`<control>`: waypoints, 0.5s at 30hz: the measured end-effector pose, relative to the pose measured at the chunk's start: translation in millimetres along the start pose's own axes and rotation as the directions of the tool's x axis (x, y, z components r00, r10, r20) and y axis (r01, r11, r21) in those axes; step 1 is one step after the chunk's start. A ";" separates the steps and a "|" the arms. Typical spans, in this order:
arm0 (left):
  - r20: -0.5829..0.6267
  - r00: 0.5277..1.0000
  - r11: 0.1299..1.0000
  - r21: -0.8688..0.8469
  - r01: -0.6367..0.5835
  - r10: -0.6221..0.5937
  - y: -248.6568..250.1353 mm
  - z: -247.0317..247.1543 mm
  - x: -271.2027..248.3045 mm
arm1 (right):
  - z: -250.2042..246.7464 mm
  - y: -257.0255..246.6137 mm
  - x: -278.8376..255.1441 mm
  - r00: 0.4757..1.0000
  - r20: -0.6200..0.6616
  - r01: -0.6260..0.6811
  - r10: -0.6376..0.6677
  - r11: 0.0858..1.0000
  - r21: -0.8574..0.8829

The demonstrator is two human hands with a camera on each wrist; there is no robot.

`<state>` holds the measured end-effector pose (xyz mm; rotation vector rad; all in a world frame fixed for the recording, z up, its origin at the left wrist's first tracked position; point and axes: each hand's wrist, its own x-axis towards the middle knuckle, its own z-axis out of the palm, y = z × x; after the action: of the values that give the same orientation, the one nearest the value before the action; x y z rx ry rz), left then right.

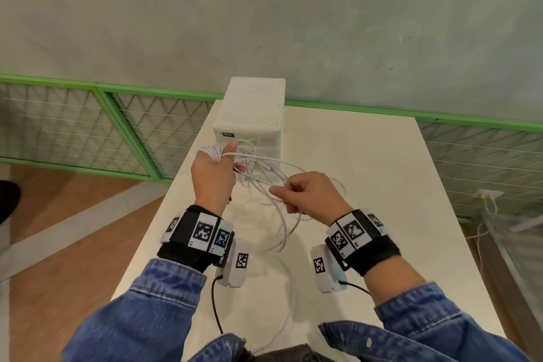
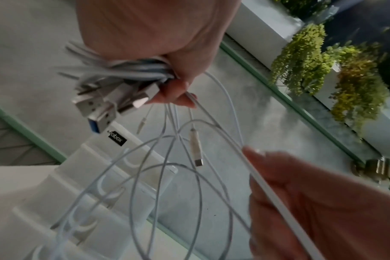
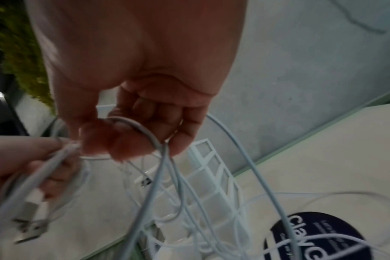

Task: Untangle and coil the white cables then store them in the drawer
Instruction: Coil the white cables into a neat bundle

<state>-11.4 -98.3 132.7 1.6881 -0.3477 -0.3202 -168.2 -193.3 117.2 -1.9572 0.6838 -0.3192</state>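
Observation:
Several white cables [image 1: 261, 179] hang in tangled loops between my two hands above the cream table [image 1: 382, 185]. My left hand [image 1: 213, 173] grips a bunch of cable ends, with USB plugs [image 2: 105, 107] sticking out below the fist [image 2: 158, 44]. My right hand [image 1: 308, 194] pinches one strand [image 2: 276, 197] between thumb and fingers [image 3: 131, 139]. Loose loops [image 1: 282, 238] trail down onto the table toward me. The white drawer unit [image 1: 249, 109] stands just behind the left hand, its drawers [image 2: 100, 190] closed as far as I can see.
The table's left edge [image 1: 164, 209] drops to a wooden floor. A green-framed mesh fence [image 1: 117, 123] and a grey wall run behind. A dark round sticker [image 3: 318, 235] lies on the table to the right. Plants [image 2: 323, 58] hang in the background.

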 end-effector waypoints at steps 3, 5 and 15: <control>-0.024 1.000 0.999 -0.031 -0.019 0.018 -1.1 -1.9 3.6 | -4.5 19.1 1.2 0.997 -0.072 -0.024 0.017 0.995 -0.094; -0.029 1.000 0.998 -0.054 0.010 -0.012 -4.7 -4.6 5.4 | -10.0 24.8 -0.8 0.997 -0.062 -0.051 0.040 0.984 -0.170; -0.109 0.994 0.994 -0.109 0.015 -0.027 -0.6 -18.2 11.2 | -21.8 28.3 -1.5 0.992 -0.107 -0.070 0.065 0.997 -0.037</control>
<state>6.2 -86.3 134.5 1.5965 -0.2265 -0.2552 -189.4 -218.1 102.6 -1.9618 0.8295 -0.3722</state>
